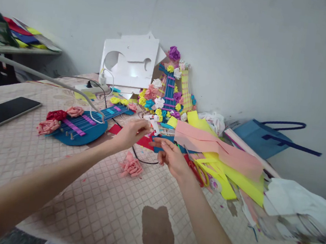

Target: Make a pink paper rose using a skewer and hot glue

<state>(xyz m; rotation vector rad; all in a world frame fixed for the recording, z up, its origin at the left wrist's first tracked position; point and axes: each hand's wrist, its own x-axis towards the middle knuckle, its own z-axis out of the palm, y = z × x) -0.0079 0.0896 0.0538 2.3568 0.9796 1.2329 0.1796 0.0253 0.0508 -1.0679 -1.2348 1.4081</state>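
My left hand (133,134) is raised over the table with thumb and fingertips pinched together; anything between them is too small to make out. Just beyond its fingertips is a white hot glue gun (152,121). Facing it, my right hand (173,158) has its index finger stretched out toward the left and the others partly bent, with no held thing visible. Red paper (145,143) and blue paper (159,149) lie beneath and behind the hands. A pink crepe-paper flower (132,165) lies on the table between my forearms.
A blue paper guitar (86,130) with flowers and a phone (6,114) lie left. Decorated guitars (169,93) lean on the wall beside white cut-out boards (128,62). To the right are scissors (194,167), pink crepe paper (216,144) and a blue bag (259,137). A black cord (146,162) loops near the hands.
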